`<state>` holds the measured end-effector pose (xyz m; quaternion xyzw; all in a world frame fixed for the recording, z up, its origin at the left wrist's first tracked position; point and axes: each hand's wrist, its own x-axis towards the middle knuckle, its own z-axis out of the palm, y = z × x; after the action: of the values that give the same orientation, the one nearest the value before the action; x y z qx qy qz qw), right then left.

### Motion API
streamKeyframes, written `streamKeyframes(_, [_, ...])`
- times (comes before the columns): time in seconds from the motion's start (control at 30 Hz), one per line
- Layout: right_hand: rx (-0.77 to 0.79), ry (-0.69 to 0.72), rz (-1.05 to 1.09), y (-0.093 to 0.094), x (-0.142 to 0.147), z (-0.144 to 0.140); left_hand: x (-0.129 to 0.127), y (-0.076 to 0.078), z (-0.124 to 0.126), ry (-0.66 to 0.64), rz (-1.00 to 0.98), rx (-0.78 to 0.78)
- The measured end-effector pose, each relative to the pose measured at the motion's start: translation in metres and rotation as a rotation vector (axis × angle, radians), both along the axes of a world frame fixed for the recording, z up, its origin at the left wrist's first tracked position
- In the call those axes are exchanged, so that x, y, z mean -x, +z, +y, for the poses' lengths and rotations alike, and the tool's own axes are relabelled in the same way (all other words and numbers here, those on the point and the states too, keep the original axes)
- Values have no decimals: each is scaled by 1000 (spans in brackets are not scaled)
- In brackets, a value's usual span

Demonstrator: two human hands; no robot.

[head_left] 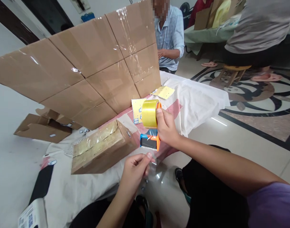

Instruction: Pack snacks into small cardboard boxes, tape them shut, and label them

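My right hand [167, 126] is closed around an orange and blue tape dispenser [150, 141] loaded with a wide roll of yellowish clear packing tape [150, 114]. Just below it, my left hand [136, 167] pinches the loose end of the clear tape [153, 161] between thumb and fingers. That strip runs down from the dispenser's edge. Left of both hands, a taped cardboard box [106, 152] lies on the cloth-covered table, touched by neither hand. Yellow printed cards [136, 109] lie behind the tape roll, one partly hidden by it.
A tall wall of stacked, taped cartons [94, 66] stands along the table's back. An open cardboard box [43, 126] sits at far left. Beyond the cartons is a person in a light blue shirt [174, 31]; another sits on a wooden stool [235, 71] at right. White cloth [199, 95] drapes the table's edge.
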<state>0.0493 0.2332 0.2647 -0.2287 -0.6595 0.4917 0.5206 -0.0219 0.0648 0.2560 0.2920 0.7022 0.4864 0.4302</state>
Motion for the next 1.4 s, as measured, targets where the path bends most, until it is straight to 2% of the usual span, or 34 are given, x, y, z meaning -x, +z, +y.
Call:
streamKeyframes(0.17, [202,65,64,5,0,-11,-3,-4,0,3,51,-24])
streamKeyframes(0.33, [417,107,118,2,4,-15,-8,-2,3,21,156,-130])
streamKeyframes(0.53, [680,133,95,-3,7,-21,-12,-12,6,70,397,-236])
streamKeyframes(0.7, [636,74,70,4,2,-26,-8,-23,4,48,440,-296])
streamKeyframes(0.93, [569,35,88,9,2,-22,-4,-34,10,26,163,-318])
streamKeyframes(1.23, [569,-6,68,4,1,-26,0,-49,14,9,12,-318])
streamKeyframes(1.4, [572,39,113,-1,0,-20,-1,-48,19,24,90,-294])
